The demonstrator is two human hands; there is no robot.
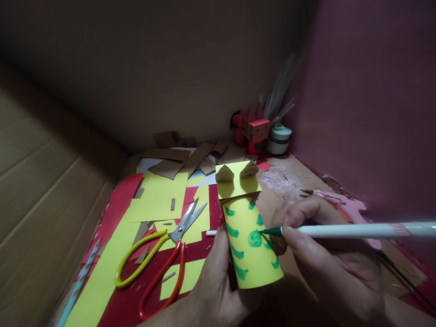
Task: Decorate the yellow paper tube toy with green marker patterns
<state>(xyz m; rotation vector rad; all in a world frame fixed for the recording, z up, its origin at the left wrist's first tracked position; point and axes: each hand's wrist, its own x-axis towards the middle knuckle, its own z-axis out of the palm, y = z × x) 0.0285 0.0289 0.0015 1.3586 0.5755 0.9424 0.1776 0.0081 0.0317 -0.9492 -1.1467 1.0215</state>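
A large cardboard panel [41, 190] stands along the left side. Beside it the tabletop [289, 177] is mostly covered by sheets of red paper [119, 204] with yellow paper [160, 197] cut in strips and rectangles on top. Brown cardboard scraps [180, 163] are heaped at the far edge of these sheets. Scissors [163, 254] with one yellow and one red handle lie on the papers, blades slightly parted and pointing toward the far right. Just right of them the left hand [218, 281] has its grip clamped around a yellow paper tube [252, 254], thumb on its left side, holding it tilted above the tabletop. The tube bears green dashes and a round green blot [255, 239]. A yellow card [236, 181] with two brown ear-like pieces sits at its far end. The right hand [327, 254] has its grip closed on a white-barrelled green marker [357, 230], whose tip touches the tube just beside the blot. In the far corner stands a red and brown block figure [255, 129]. Next to it is a small white jar [279, 138] with its lid on, contents hidden. The blurred pale sticks behind it rise from something I cannot make out.
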